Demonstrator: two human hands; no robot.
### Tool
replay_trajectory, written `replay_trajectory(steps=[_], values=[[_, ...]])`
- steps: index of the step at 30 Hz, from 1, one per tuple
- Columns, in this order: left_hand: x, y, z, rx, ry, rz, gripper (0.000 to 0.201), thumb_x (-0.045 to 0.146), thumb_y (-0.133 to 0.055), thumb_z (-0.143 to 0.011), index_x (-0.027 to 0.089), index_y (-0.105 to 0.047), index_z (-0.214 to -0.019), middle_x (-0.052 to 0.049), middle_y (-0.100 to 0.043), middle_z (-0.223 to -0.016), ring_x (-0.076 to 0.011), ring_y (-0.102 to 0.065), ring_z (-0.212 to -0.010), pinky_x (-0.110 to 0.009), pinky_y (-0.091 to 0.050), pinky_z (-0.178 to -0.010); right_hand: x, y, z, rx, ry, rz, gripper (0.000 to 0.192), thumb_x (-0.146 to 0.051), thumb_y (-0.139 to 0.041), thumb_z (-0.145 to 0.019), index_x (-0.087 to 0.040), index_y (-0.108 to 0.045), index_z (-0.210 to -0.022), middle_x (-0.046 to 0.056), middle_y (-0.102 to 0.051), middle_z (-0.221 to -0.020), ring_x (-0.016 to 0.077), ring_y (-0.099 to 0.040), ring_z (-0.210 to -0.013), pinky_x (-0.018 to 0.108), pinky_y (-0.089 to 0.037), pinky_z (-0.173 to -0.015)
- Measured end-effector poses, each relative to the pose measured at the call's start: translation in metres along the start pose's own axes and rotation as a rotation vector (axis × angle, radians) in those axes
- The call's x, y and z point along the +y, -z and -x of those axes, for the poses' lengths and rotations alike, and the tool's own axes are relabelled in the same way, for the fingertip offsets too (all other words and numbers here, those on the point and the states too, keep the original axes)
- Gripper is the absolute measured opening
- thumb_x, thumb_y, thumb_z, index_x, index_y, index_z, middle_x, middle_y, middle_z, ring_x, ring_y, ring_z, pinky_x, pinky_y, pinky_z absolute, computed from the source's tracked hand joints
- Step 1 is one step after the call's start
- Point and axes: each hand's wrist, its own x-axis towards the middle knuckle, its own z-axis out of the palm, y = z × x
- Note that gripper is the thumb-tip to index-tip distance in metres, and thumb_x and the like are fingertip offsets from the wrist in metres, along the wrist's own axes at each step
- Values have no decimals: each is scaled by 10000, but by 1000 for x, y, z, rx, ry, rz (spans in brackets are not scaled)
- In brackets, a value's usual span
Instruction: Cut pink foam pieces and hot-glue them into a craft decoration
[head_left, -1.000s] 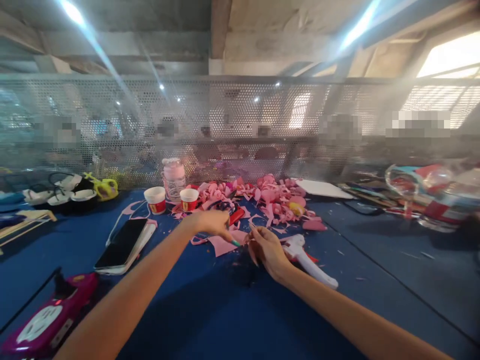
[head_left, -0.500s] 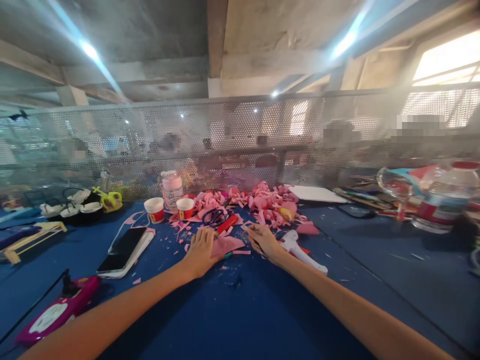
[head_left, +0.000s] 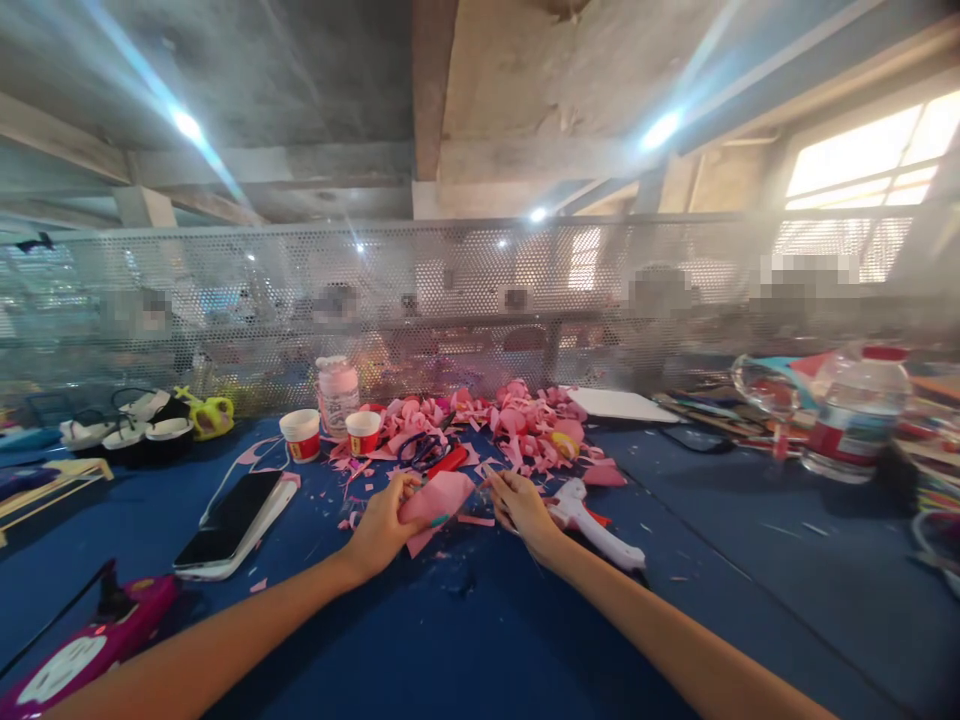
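My left hand (head_left: 384, 522) grips a pink sheet of foam paper (head_left: 439, 500) and lifts its near edge off the blue table (head_left: 465, 640). A thin green-tipped stick lies under that sheet by my fingers. My right hand (head_left: 520, 507) is closed just right of the sheet, pinching something small and thin that I cannot make out. A white glue gun (head_left: 592, 518) lies right beside my right wrist. Scissors with a red handle (head_left: 433, 455) rest just beyond the sheet, in front of a heap of pink cut scraps (head_left: 517, 420).
Two small red-and-white cups (head_left: 301, 434) and a pink jar (head_left: 337, 390) stand at the back left. A phone (head_left: 234, 523) lies left of my arm, a magenta device (head_left: 75, 655) nearer. A water bottle (head_left: 855, 410) stands at right. A perforated metal screen (head_left: 480, 290) closes the far side.
My left hand went from pinching the green-tipped stick to pressing flat on the pink sheet, then gripped and lifted it. The view tilted upward. My right hand stayed closed.
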Motion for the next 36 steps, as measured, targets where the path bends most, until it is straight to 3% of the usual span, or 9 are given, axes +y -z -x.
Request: replay_trajectory(steps=[4,7,12,20,23,27,29,32,36], values=[[7,-4,2,-23,157,380,438,429,-654,-662,172,-462,-961,-31,-584,-860,-166,-583,-750,-280,-455,-662,0,0,2,-27,-32,-32,470,-634,-551,-605,-206,-363,-549,-118,-297,-320,39,-306,-231,159,-227,-242],[11,-9,3,-33,204,542,425,407,-699,-622,156,-500,-902,-36,-599,-875,-162,-583,-780,-275,-447,-702,-2,1,7,-67,-53,-59,473,-644,-538,-615,-214,-348,-563,-89,-382,-334,72,-398,-262,176,-287,-259],[16,-9,6,-61,214,699,356,369,-712,-620,149,-532,-834,-19,-610,-832,-152,-574,-778,-283,-435,-745,-9,0,17,-158,-121,-91,434,-612,-547,-645,-195,-431,-626,-132,-268,-271,19,-161,-203,143,-132,-235],[14,-10,5,-83,208,792,375,351,-672,-681,159,-521,-964,-64,-592,-1022,-183,-565,-924,-309,-439,-809,-9,0,17,-282,-235,-43,468,-635,-520,-650,-169,-479,-623,-109,-326,-294,15,-178,-226,150,-114,-254],[11,-11,3,-64,229,877,507,342,-666,-691,177,-439,-1113,-88,-593,-1065,-205,-576,-956,-349,-444,-837,-10,1,18,-319,-244,-15,379,-507,-633,-635,-156,-498,-685,-99,-423,-385,3,-247,-256,142,-158,-278],[8,-10,0,21,236,977,811,265,-688,-676,281,-180,-1307,-83,-535,-1200,-207,-511,-1096,-368,-411,-911,-18,3,20,-348,-221,51,351,-443,-652,-651,-141,-529,-783,-44,-562,-513,27,-395,-275,150,-285,-285],[8,-9,0,-3,205,941,760,248,-688,-675,280,-248,-1294,-81,-493,-1255,-209,-463,-1152,-363,-377,-952,-20,5,20,-348,-240,68,376,-458,-618,-680,-147,-539,-876,-21,-612,-578,35,-402,-255,165,-329,-274],[9,-9,0,-100,193,816,470,278,-688,-668,177,-516,-1093,-103,-552,-1182,-230,-493,-1117,-360,-363,-963,-16,7,19,-325,-231,110,420,-506,-554,-713,-148,-552,-931,-49,-563,-444,38,-344,-202,144,-260,-226],[10,-9,2,-194,244,846,387,280,-694,-657,149,-575,-1001,-100,-617,-1076,-222,-583,-981,-375,-424,-889,-11,4,18,-242,-170,124,420,-541,-505,-721,-136,-570,-814,-99,-410,-309,30,-284,-184,129,-207,-218]])
